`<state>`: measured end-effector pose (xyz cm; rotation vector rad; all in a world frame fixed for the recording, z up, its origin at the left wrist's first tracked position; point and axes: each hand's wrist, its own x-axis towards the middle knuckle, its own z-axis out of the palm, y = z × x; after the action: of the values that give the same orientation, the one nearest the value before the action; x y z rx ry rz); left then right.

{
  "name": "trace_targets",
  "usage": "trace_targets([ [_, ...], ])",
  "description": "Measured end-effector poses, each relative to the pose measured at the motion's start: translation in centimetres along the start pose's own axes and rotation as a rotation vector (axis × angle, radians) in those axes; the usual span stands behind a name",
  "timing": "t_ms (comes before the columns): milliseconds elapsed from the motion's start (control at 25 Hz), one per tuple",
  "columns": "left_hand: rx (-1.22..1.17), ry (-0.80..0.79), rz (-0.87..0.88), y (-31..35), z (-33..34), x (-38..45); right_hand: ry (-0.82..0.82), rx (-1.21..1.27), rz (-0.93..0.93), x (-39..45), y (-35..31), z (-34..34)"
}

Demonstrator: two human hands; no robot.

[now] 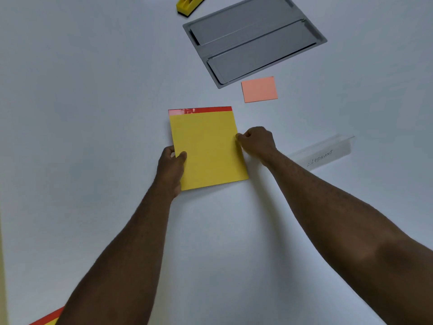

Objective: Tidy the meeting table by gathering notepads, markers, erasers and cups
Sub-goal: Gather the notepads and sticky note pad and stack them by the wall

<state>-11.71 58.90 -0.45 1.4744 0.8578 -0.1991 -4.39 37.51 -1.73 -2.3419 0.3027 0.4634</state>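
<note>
Early yet: left hand (172, 164) and right hand (256, 143) pinched yellow notepad (207, 148) edges; pink sticky pad (259, 89), yellow eraser (187, 4) remained ungathered; no cups visible.

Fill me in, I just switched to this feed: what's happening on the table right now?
A person is holding the yellow notepad by both side edges: the left hand grips its left edge with the thumb on top, and the right hand pinches its right edge. The pad sits on the white table. Beyond it lie an orange sticky pad, a grey metal hatch and a yellow eraser; a clear nameplate sits to the right.
</note>
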Motion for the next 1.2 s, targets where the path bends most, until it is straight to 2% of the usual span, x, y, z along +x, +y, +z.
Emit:
trace_targets([
  [120,-0.016,-0.025,0.015,-0.4,-0.3,0.7,0.149,-0.149,-0.117,3.1,-0.6,-2.2],
  [360,-0.037,-0.014,0.012,-1.9,-0.3,2.6,0.226,-0.435,-0.278,10.1,-0.7,-5.4],
  [600,-0.044,0.007,0.030,-2.2,0.0,3.2,0.076,-0.583,-0.309,14.8,-1.2,-7.3],
  [760,-0.057,0.011,0.032,-2.6,-0.2,3.4,0.082,-0.662,-0.231,16.0,-1.6,-8.1],
  [960,-0.102,0.016,0.026,-2.6,-0.2,2.7,-0.009,-0.551,-0.092,14.9,-1.0,-8.3],
  [1200,-0.234,0.026,-0.057,-4.3,-1.2,-1.4,0.005,-0.126,0.008,9.6,-0.2,-7.0],
])
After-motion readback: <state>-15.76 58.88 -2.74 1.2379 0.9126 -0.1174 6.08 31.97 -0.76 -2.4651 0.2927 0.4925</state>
